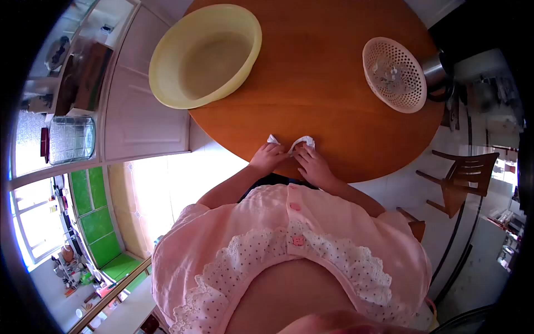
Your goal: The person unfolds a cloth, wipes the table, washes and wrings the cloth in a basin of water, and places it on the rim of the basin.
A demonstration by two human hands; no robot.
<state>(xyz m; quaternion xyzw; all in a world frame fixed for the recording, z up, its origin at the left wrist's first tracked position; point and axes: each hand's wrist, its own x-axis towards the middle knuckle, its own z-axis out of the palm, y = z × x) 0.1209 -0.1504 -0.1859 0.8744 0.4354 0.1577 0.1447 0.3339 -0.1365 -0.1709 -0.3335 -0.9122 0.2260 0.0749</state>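
Note:
Near the front edge of the round wooden table (311,83), my two hands are close together, their fingertips almost touching. My left hand (269,157) is closed on a white piece that looks like tissue or thin cloth (272,139); its tip sticks out above the fingers. My right hand (312,166) is closed on another part of white material (305,141), which curves up over the fingertips. Whether the two white parts are one piece I cannot tell, as the fingers cover the middle.
A large pale yellow basin (167,83) stands at the table's back left. At the right are a pink perforated basket (412,83) with small pale things inside and a metal kettle (435,69). A wooden chair (464,175) stands beyond the right edge.

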